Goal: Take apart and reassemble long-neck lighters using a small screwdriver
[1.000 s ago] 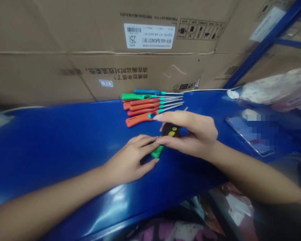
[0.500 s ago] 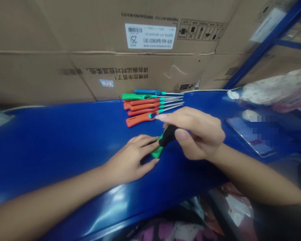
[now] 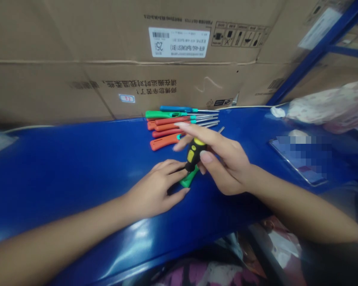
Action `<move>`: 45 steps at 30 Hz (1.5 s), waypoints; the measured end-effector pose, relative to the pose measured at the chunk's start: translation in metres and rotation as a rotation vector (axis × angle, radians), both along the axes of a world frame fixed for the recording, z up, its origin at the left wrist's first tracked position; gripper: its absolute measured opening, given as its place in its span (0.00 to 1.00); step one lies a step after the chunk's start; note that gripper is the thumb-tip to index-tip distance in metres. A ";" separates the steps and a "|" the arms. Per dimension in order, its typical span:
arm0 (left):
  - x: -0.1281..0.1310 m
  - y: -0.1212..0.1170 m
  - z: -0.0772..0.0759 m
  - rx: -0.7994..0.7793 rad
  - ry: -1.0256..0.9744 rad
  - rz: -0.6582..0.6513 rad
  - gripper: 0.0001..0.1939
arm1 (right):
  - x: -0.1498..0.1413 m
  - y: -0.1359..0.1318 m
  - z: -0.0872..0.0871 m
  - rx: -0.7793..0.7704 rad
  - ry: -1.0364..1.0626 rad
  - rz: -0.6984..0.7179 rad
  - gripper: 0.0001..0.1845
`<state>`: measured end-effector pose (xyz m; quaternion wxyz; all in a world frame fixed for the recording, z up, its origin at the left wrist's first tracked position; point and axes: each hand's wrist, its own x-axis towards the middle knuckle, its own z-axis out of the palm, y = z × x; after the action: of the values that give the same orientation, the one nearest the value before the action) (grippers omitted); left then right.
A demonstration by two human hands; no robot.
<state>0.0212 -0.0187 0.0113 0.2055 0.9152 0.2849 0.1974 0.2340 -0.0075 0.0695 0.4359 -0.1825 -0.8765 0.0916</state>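
Observation:
A green stick lighter lies on the blue table, partly covered by both hands. My left hand presses it down, with the fingers over it and the thumb at its near end. In my right hand is a stubby black and yellow screwdriver, tilted, held between thumb and fingers with the forefinger stretched out beyond it. The screwdriver's lower end meets the green lighter; its tip is hardly visible. Just behind the hands lie several stick lighters in a row, among them an orange lighter and a blue lighter.
A large cardboard box stands along the table's back edge. To the right are a phone, a crumpled white tissue and a dotted bag. A blue metal post rises at the back right.
My right hand has shifted left and turned around the screwdriver, so its yellow patches now show. My left hand and the green lighter have stayed in place.

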 end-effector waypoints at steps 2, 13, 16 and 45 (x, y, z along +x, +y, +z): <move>-0.001 -0.001 0.000 -0.004 -0.003 0.001 0.15 | -0.001 0.003 -0.002 0.008 0.048 0.021 0.19; -0.001 0.000 -0.001 0.000 -0.002 0.006 0.13 | -0.003 0.003 -0.009 -0.123 0.095 0.101 0.21; -0.001 0.000 -0.002 -0.010 0.000 0.004 0.14 | -0.003 0.005 -0.009 0.036 0.147 0.042 0.18; -0.001 -0.001 0.001 -0.001 -0.011 -0.004 0.13 | 0.000 0.000 0.004 0.020 0.060 0.068 0.18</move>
<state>0.0206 -0.0202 0.0124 0.2079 0.9145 0.2821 0.2021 0.2340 -0.0080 0.0736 0.4603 -0.1456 -0.8697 0.1029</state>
